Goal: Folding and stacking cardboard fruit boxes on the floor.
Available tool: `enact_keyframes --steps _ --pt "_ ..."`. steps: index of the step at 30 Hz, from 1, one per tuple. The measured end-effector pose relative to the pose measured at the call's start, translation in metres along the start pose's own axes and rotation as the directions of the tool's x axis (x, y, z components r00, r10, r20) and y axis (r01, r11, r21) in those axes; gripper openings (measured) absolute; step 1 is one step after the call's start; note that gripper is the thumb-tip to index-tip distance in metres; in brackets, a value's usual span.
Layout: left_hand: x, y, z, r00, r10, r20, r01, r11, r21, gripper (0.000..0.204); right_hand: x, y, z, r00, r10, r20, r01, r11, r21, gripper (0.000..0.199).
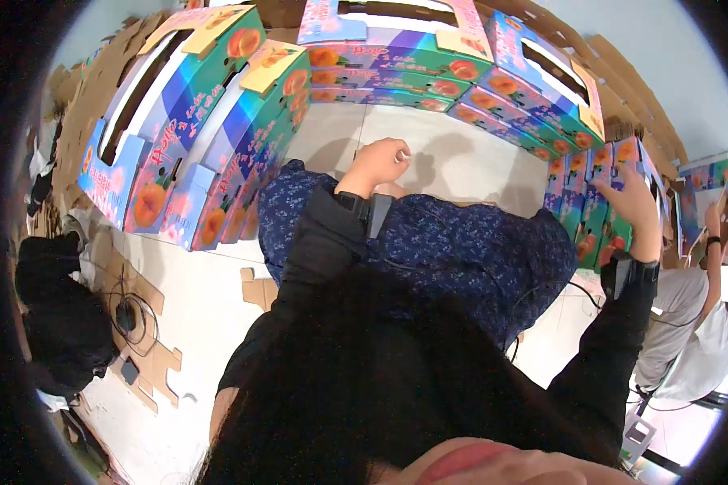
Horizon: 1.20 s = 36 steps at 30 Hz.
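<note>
My left hand (380, 164) hangs above my lap, fingers loosely curled in, with nothing visible in it. My right hand (635, 208) is at the right, beside a row of flattened or narrow fruit cartons (581, 190) printed with peaches and blossoms. Its thumb and fingers are spread in front of the cartons' upper part; whether they touch the cardboard I cannot tell. Both wrists wear dark straps with a small device. My lap is covered by dark blue patterned cloth (461, 250).
Colourful peach cartons with handle slots stand in stacks at the left (150, 174), far middle (396, 61) and far right (534, 89). Brown cardboard (93, 105) lies behind them. A black bag-like heap (61, 311) and cables are at left. Another person (696, 323) sits at the right.
</note>
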<state>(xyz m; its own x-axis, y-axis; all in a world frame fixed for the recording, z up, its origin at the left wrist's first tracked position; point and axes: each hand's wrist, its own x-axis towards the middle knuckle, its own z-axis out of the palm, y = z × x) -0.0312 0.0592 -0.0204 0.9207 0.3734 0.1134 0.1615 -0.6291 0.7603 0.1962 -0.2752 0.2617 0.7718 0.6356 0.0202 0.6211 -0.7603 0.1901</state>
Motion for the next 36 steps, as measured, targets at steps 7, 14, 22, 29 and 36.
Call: enact_keyframes --steps 7,14,22,29,36 --pt "0.002 0.010 -0.008 0.996 0.011 -0.083 -0.014 0.999 -0.032 0.024 0.074 -0.153 -0.022 0.888 -0.457 0.046 0.459 0.880 -0.117 0.058" --pt "0.020 0.000 -0.017 0.993 -0.021 -0.120 0.016 0.999 -0.044 0.023 0.168 -0.309 -0.012 0.436 -0.816 -0.379 0.701 0.573 -0.425 0.073" --pt "0.029 -0.003 -0.025 0.993 -0.025 -0.113 0.002 0.980 -0.200 0.025 0.180 -0.484 -0.048 0.076 -0.790 -0.608 0.970 0.200 -0.139 0.088" --pt "0.050 -0.064 0.030 0.925 0.063 -0.374 -0.090 0.994 -0.055 0.026 0.159 -0.553 -0.051 -0.002 -0.906 -0.424 1.000 -0.013 0.023 0.104" --pt "0.051 -0.067 0.012 0.979 -0.206 0.009 0.204 0.975 0.091 0.026 0.155 -0.565 -0.068 0.014 -0.933 -0.359 0.999 -0.006 0.053 0.100"
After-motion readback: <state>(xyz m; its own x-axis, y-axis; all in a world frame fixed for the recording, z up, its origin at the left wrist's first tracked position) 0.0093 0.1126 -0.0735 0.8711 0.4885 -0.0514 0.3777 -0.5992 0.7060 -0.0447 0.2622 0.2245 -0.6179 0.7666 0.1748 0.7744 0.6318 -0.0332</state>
